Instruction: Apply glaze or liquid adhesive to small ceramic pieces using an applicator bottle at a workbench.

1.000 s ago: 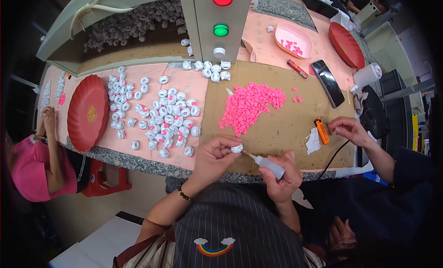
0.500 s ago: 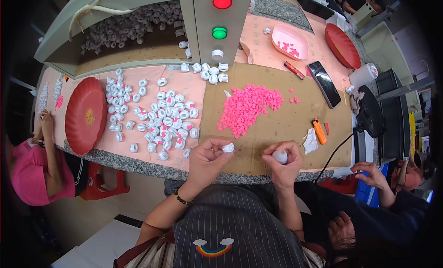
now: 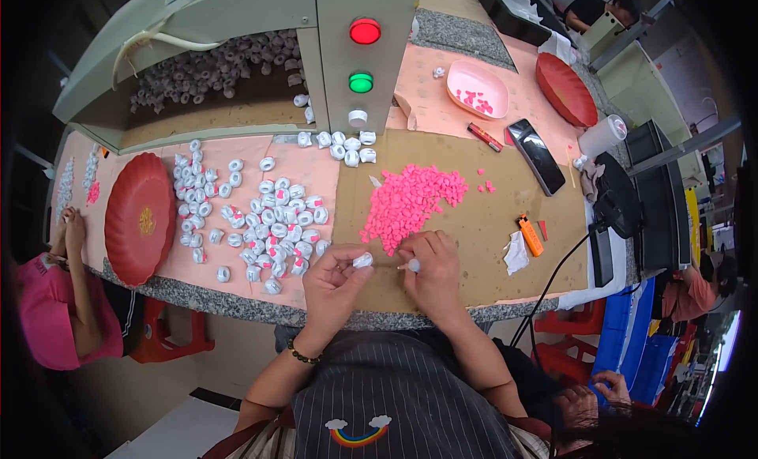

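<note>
My left hand (image 3: 335, 295) pinches a small white ring-like piece (image 3: 362, 260) between thumb and fingertips, above the front edge of the brown board. Close to its right, my right hand (image 3: 436, 276) is closed round a small translucent white dropper bottle (image 3: 414, 265), its thin tip pointing left at the piece. Most of the bottle is hidden by my fingers. Just beyond my right hand lies a heap of small pink pieces (image 3: 410, 202) on the brown board (image 3: 482, 257). Left of my hands, many similar white pieces (image 3: 278, 222), several showing pink, are spread on pink cloth.
Left stands a red scalloped tray (image 3: 118, 222); a grey machine (image 3: 339, 56) with lights rises behind. Rightward lie a phone (image 3: 537, 157), an orange lighter (image 3: 530, 236), crumpled tissue (image 3: 516, 253), a red marker-like stick (image 3: 484, 137) and a pink bowl (image 3: 478, 89). Other people sit either side.
My right hand has moved left with the bottle, turning its tip toward the white piece. My left hand still holds that piece. The whole view has shifted slightly.
</note>
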`<state>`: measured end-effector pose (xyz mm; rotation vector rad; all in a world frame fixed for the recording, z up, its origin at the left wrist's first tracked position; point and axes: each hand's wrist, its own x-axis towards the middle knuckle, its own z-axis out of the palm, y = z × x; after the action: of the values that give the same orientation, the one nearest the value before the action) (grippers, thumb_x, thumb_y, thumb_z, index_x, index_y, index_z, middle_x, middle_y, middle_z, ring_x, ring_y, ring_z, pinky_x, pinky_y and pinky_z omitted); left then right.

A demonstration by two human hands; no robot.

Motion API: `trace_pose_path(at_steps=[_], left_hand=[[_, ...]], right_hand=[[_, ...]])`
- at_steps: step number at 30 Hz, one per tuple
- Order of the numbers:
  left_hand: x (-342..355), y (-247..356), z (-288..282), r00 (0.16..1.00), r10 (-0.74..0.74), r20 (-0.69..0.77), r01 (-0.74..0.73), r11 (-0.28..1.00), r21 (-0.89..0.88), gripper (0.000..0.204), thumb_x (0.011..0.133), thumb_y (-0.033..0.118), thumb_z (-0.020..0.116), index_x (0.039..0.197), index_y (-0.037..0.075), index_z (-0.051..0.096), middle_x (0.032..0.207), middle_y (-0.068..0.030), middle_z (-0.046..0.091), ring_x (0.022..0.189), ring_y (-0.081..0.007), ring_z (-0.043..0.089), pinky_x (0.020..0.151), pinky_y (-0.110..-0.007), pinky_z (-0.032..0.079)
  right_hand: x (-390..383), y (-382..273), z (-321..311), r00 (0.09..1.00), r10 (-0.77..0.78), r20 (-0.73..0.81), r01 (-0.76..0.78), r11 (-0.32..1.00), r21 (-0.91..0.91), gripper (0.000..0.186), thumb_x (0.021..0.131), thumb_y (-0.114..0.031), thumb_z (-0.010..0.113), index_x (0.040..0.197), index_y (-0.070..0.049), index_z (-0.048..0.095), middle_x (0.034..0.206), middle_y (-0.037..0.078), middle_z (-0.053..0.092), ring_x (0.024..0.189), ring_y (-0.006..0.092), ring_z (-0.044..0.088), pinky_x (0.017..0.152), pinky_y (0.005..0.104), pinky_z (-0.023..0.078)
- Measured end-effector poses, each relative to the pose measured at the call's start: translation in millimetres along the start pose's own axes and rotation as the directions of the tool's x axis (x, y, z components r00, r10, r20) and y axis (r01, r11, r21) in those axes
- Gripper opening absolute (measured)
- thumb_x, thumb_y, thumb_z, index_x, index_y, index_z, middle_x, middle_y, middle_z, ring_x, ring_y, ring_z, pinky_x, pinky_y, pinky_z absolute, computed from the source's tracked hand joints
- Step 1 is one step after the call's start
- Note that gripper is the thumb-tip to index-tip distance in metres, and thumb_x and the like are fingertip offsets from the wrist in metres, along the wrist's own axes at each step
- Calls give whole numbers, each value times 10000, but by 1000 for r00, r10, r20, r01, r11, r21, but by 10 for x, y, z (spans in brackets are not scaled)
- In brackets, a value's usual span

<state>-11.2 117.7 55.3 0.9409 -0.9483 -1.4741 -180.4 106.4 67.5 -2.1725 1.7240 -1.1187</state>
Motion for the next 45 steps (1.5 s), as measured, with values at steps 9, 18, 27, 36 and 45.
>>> trace_pose_path(at_steps=[9,18,27,36,45], left_hand=[[25,-28,105,991,-50,123,56,997,-49,264,818,-79,616,1077,-49,575,1014,-108,637,932,-124,620,820,-238,511],[2,-78,72,981,-54,188,41,996,74,211,827,-97,585,1034,-64,607,1072,-111,593,940,-144,618,822,-245,522],[32,-52,48,956,-43,290,49,999,-12,237,794,-119,584,1023,-67,619,1074,-119,586,951,-150,612,812,-242,517],[22,-27,75,962,8,273,-67,976,208,233,764,-136,564,975,-66,636,1057,-124,601,910,-136,610,753,-231,506],[651,448,4,813,505,289,-526,423,738,186,677,-54,614,859,-16,616,853,-129,626,788,-279,625,672,-332,520]], right_hand=[[-152,-205,-172,879,403,256,-448,513,732,62,792,67,634,828,20,618,824,48,624,731,81,559,661,205,444],[-208,-211,-128,867,412,281,-483,557,675,86,777,71,646,857,39,645,801,60,629,736,95,562,652,216,443],[-257,-104,-63,979,182,93,-197,727,658,85,749,72,655,824,32,662,743,97,620,695,174,578,627,270,452],[-253,-142,-16,997,31,-70,16,815,579,103,715,108,643,776,30,617,700,124,590,634,228,580,591,285,461],[-325,-130,-35,978,192,81,-205,826,524,175,726,69,633,883,14,577,790,121,556,670,196,559,612,279,451]])
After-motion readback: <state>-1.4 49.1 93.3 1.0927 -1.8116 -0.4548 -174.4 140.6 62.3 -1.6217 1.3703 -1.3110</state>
